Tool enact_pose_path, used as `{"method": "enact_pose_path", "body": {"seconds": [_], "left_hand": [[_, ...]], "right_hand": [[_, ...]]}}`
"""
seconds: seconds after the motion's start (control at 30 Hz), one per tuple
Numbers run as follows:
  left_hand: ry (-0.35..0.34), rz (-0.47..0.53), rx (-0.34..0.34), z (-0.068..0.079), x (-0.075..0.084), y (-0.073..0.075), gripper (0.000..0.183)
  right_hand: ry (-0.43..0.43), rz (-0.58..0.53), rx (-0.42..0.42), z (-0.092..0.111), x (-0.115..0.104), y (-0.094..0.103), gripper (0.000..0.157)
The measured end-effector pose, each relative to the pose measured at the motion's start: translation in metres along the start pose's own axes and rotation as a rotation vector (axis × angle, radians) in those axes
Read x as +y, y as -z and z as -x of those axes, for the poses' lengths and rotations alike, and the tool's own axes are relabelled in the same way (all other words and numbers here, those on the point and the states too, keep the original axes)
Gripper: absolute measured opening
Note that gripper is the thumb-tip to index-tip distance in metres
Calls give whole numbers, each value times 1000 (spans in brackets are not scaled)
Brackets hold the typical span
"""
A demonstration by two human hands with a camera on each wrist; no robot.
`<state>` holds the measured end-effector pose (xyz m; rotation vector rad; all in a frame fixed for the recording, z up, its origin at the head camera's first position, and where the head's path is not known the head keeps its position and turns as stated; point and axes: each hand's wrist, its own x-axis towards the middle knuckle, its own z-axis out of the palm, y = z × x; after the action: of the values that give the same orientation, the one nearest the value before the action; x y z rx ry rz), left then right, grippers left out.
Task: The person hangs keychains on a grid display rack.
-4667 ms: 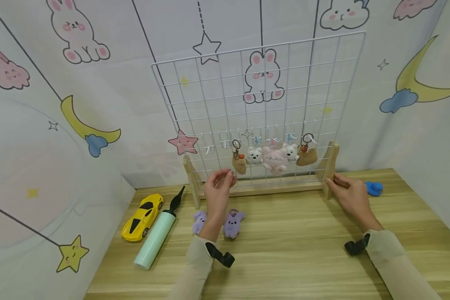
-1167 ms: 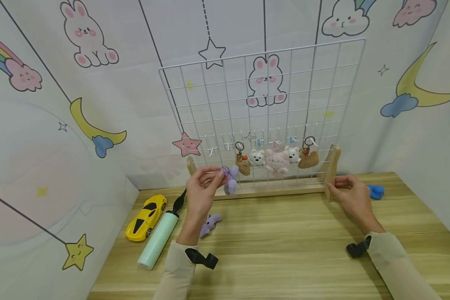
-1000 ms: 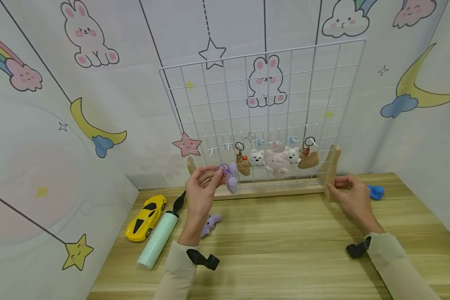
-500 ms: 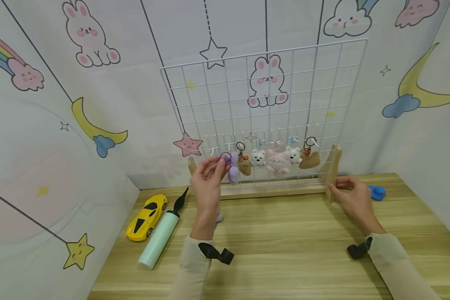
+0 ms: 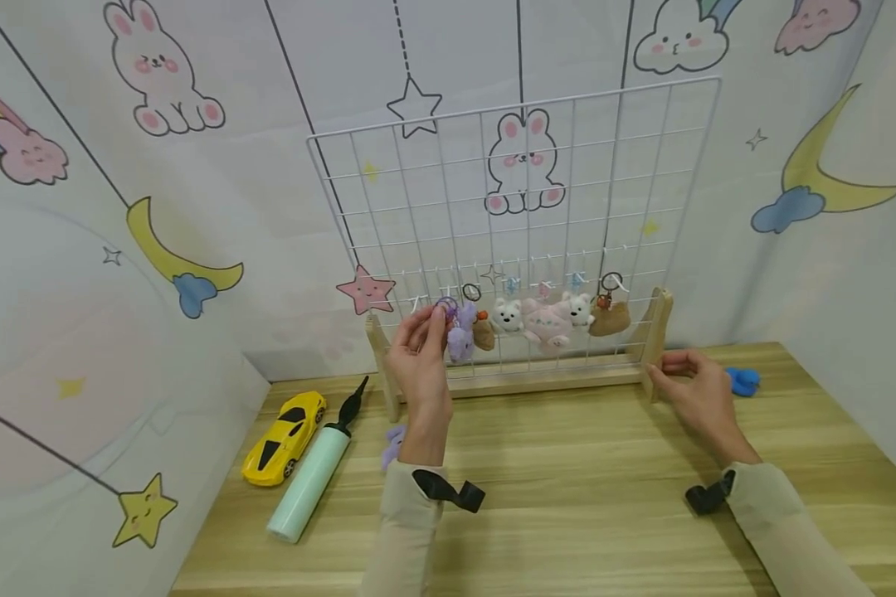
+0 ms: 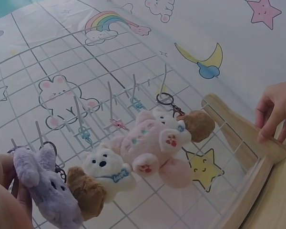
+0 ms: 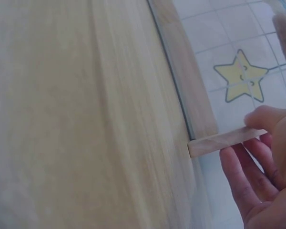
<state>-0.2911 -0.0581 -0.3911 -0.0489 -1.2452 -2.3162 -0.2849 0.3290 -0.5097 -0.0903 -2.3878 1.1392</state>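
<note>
My left hand point(image 5: 421, 352) pinches the purple ring of a purple plush keychain point(image 5: 460, 338), which dangles in front of the white wire grid rack point(image 5: 573, 100). In the left wrist view this plush point(image 6: 47, 186) shows long ears and overlaps a brown plush point(image 6: 88, 191). My right hand point(image 5: 698, 394) grips the rack's right wooden end support point(image 5: 659, 332), thumb on one side and fingers on the other. White hooks on the grid bear two white bear plushes point(image 5: 507, 315), a pink plush point(image 5: 548, 322) and a second brown plush point(image 5: 610, 317).
A second purple plush point(image 5: 392, 445) lies on the wooden table point(image 5: 567, 497), partly behind my left arm. To the left are a mint-green hand pump point(image 5: 312, 485) and a yellow toy car point(image 5: 284, 439). A blue object point(image 5: 744, 381) lies beyond my right hand.
My left hand, bare 4.7 s ago, has taken up one purple plush keychain from the table and raised it by its ring to the hooks. My right hand stays on the wooden support.
</note>
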Motion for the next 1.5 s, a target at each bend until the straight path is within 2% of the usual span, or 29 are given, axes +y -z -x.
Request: {"method": "enact_pose_path", "body": {"seconds": [0.27,0.5,0.6,0.87,1.03,1.17,1.33,1.5], "left_hand": [[-18,-66,31,-8,-6,11,22],[-87,-242,-8,-13,-5,35,25],[-88,-345,-50,-14,-5,51,22],[-25,-676,-211,-7,-5,101,17],[-31,-960,-286,-2,-4,130,12],[-8,-1141,-370,0,-4,150,11],[-3,-1265,-473,0,-3,170,16],[57,-1316,-499,1,1,176,25]], "right_hand": [[-17,-6,-8,-1,0,0,37],[6,-9,9,-2,2,-2,34],[7,-12,5,-1,2,-3,34],[20,-12,14,-3,2,-3,33],[13,-1,7,-3,2,-2,33],[6,-1,-1,-2,2,-2,34],[12,-9,-1,-2,1,-3,34],[12,0,5,-3,2,-2,33]]}}
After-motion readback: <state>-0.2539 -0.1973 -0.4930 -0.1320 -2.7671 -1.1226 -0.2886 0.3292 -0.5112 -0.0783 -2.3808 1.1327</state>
